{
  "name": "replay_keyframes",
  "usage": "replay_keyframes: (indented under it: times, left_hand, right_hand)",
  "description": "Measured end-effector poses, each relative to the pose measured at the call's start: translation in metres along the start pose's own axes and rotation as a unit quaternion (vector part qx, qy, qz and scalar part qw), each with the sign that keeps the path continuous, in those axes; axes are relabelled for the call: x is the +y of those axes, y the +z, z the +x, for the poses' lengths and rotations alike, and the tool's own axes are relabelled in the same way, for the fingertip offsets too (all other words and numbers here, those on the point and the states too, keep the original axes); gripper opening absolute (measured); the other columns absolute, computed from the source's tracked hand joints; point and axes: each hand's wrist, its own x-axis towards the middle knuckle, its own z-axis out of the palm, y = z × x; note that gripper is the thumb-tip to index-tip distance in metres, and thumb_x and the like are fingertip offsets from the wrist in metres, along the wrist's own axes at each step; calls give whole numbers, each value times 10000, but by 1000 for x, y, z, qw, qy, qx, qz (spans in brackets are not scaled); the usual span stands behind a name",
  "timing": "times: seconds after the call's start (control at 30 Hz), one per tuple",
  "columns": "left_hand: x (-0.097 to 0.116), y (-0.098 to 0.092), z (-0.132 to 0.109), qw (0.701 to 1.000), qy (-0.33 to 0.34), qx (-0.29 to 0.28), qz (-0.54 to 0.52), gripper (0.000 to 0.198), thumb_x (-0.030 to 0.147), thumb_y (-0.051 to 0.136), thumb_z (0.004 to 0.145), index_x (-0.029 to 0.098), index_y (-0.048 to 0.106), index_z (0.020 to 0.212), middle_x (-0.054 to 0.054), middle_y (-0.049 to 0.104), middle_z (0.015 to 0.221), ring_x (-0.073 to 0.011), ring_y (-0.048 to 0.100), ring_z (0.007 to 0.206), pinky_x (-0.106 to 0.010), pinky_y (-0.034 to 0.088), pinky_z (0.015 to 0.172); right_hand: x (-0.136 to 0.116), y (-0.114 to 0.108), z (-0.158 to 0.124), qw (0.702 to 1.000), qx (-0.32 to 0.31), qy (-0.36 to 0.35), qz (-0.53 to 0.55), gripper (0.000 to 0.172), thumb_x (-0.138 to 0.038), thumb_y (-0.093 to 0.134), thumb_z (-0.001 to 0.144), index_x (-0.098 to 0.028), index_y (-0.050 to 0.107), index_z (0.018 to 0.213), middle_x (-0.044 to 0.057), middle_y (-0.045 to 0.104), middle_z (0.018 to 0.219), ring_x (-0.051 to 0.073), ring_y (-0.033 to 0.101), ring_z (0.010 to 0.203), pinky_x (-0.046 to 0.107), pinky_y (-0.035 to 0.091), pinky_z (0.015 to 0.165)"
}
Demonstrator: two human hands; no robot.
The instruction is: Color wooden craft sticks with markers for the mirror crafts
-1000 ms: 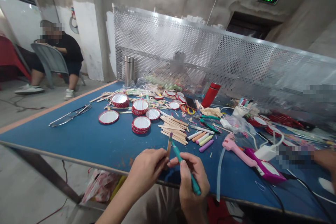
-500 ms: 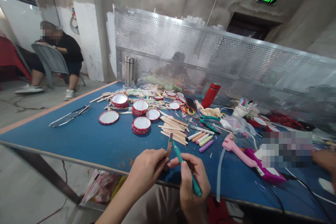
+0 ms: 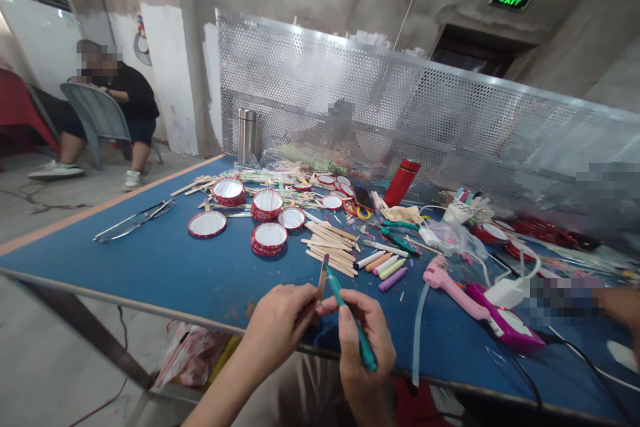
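Near the table's front edge, my left hand is closed on a wooden craft stick that points upward, its tip coloured purple with green below. My right hand grips a teal marker like a pen, its tip at the coloured end of the stick. Just beyond my hands lies a pile of plain craft sticks. Beside that pile are several markers, among them a purple marker. Round red-rimmed discs with pale tops, such as this stack, sit to the left of the sticks.
A pink glue gun with a clear glue stick lies at right, by a white plug and cables. Farther back are green-handled pliers, a red flask and a steel flask. Another person's arm reaches in from the right.
My right hand has shifted slightly left, bringing the teal marker's tip against the stick. My left hand stays put. The other person's hand at right has moved a little.
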Motion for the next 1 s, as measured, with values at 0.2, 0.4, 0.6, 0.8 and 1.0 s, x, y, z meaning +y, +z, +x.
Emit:
replay_keyframes:
  times: [0.2, 0.4, 0.6, 0.8, 1.0]
  left_hand:
    - [0, 0, 0, 1000, 3, 6, -9, 172, 209, 472, 907, 222, 591, 783, 2, 665, 724, -173, 615, 717, -249, 371, 624]
    - [0, -1, -1, 1000, 1, -3, -13, 178, 213, 482, 913, 209, 580, 764, 1, 660, 712, -175, 612, 706, -250, 367, 623]
    - [1, -1, 0, 1000, -3, -7, -2, 217, 224, 454, 928, 209, 559, 738, 1, 650, 699, -171, 604, 691, -249, 358, 612]
    - [1, 0, 1, 1000, -10, -20, -15, 278, 260, 407, 957, 205, 547, 723, -2, 650, 705, -165, 593, 686, -258, 366, 633]
    - [0, 2, 2, 999, -24, -29, -13, 237, 249, 441, 946, 208, 546, 736, 5, 645, 709, -164, 591, 696, -253, 365, 643]
  right_hand:
    - [1, 1, 0, 1000, -4, -5, -5, 144, -247, 514, 911, -203, 581, 1030, 14, 702, 791, 154, 679, 721, 273, 556, 676]
    - [-2, 0, 1, 1000, -2, -6, -1, 136, -225, 498, 922, -215, 579, 1031, -1, 705, 798, 135, 677, 727, 245, 549, 687]
    - [-3, -1, 0, 1000, 4, 1, 6, 130, -231, 516, 911, -204, 591, 1013, 8, 703, 784, 147, 681, 712, 258, 550, 667]
    - [-4, 1, 1, 996, 38, 45, 62, 118, -252, 522, 909, -180, 592, 970, 21, 692, 743, 166, 687, 690, 285, 554, 638]
    - [-4, 4, 5, 986, 87, 81, 117, 123, -252, 549, 904, -171, 595, 985, 11, 677, 741, 158, 673, 643, 296, 546, 622]
